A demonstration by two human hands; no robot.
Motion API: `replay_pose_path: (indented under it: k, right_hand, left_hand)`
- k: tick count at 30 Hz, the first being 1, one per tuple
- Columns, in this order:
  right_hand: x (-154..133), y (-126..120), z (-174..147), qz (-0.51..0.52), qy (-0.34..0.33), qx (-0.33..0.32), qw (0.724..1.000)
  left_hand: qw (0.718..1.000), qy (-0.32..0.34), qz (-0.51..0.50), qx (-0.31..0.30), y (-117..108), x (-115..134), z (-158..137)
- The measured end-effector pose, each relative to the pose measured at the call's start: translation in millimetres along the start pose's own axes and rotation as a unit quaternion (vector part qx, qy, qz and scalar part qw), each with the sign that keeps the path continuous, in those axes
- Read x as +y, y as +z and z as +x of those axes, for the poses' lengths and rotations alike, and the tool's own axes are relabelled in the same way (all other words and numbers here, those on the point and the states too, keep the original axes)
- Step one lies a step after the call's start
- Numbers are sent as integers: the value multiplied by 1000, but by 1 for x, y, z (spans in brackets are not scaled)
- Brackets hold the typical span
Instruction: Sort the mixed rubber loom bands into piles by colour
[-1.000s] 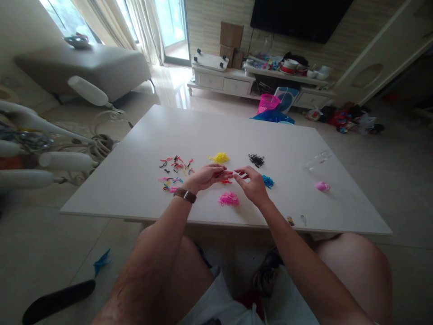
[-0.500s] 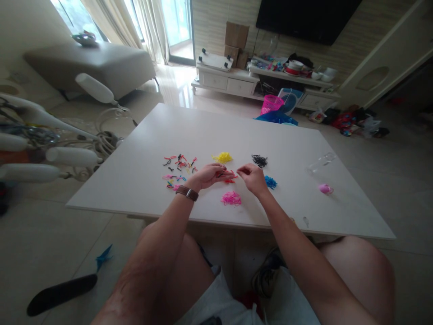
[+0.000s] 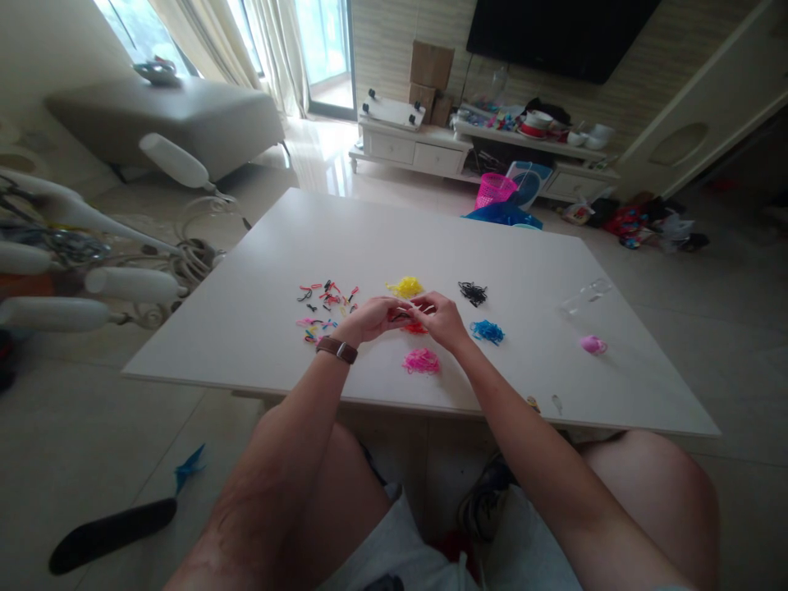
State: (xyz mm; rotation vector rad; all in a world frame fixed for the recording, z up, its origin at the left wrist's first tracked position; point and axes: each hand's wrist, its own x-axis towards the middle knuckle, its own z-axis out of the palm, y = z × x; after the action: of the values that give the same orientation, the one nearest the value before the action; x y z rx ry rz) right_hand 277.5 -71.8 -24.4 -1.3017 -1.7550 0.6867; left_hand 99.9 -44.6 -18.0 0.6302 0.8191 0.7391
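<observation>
My left hand (image 3: 377, 318), with a brown-strapped watch (image 3: 337, 350) on the wrist, is closed on small rubber bands; a dark one shows at its fingers. My right hand (image 3: 442, 318) meets it, fingertips pinched against the left fingers; what they pinch is too small to make out. Beneath both hands lies a red pile of rubber bands (image 3: 414, 327), partly hidden. Around it are yellow (image 3: 405, 286), black (image 3: 473, 293), blue (image 3: 488, 332) and pink rubber bands (image 3: 422, 361) in separate piles. Linked, mixed-colour bands (image 3: 329, 294) lie scattered left of my left hand.
On the white table (image 3: 345, 230), a clear container (image 3: 584, 297) and a pink-purple object (image 3: 593, 345) stand to the right. Small items (image 3: 556, 403) lie by the near edge. A white lamp-like fixture (image 3: 132, 285) is at the left, close to the table.
My right hand has moved left and slightly up, so its fingertips now meet those of my left hand. The blue pile is more exposed. My left hand has barely moved.
</observation>
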Motion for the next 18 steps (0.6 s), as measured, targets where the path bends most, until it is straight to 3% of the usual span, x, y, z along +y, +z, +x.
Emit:
replay_pose_path:
  k: [9, 14, 18]
  right_hand:
    - [1, 1, -4, -21, -14, -63, 998]
    - [10, -4, 4, -44, -31, -16, 998]
    - [30, -9, 20, -98, -12, 7, 995]
  left_hand:
    - [999, -11, 36, 5, 1, -1, -2]
    - [1000, -4, 27, -13, 1, 0, -4]
    - [999, 13, -3, 32, 0, 7, -5]
